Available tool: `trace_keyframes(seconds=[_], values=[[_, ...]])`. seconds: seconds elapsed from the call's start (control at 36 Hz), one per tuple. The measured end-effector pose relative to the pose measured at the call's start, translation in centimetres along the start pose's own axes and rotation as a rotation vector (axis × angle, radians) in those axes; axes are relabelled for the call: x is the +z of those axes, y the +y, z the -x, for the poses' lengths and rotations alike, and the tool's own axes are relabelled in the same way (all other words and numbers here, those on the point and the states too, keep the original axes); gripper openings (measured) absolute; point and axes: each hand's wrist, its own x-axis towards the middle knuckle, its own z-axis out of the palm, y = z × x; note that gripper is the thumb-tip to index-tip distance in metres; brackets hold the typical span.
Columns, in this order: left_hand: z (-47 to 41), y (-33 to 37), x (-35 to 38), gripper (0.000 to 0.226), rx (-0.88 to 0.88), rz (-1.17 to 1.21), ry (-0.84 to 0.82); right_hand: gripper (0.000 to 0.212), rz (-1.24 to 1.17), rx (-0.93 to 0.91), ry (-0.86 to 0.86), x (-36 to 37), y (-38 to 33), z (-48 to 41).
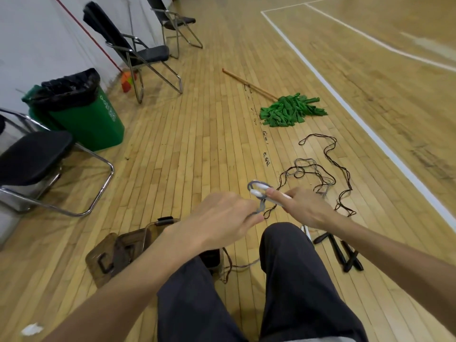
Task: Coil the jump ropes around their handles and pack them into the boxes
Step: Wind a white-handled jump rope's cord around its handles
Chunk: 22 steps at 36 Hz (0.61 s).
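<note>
Brown see-through plastic boxes [116, 253] are lying on the wooden floor [185, 144] by the left knee, their contents too dim to tell. The right hand [308, 208] is wrapping its grip around two white plastic handles [259, 191], while the left hand [222, 218] is pinching the grey cord [260, 209] looping from them. Dark tangled jump ropes [320, 174] are lying on the floor just ahead.

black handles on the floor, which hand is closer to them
Right. The right hand, gripping the white handles, sits just up and left of the black handles; the left hand, pinching the grey rope, is farther left.
</note>
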Motion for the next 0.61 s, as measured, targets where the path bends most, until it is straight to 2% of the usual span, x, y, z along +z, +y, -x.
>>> trace_keyframes(seconds=[0.08, 0.17, 0.28, 0.42, 0.61], values=[[0.1, -0.1, -0.7, 0.03, 0.045, -0.104, -0.001, 0.083, 0.017, -0.001, -0.058, 0.6, -0.5, 0.2], [0.2, -0.3, -1.6, 0.027, 0.097, -0.109, -0.021, 0.081, 0.076, -0.014, -0.132, 1.0, -1.4, 0.6], [0.4, -1.7, -2.7, 0.036, 0.131, -0.011, -0.054, 0.075, 0.147, -0.045, -0.233, 1.8, -2.5, 1.7], [0.5, -3.5, -3.3, 0.028, 0.119, 0.202, -0.035, 0.067, 0.21, -0.147, -0.304, 2.2, -3.5, 3.4], [0.4, -4.9, -3.1, 0.021, 0.127, 0.499, -0.01, 0.069, 0.196, -0.291, -0.343, 1.6, -4.5, 4.7]])
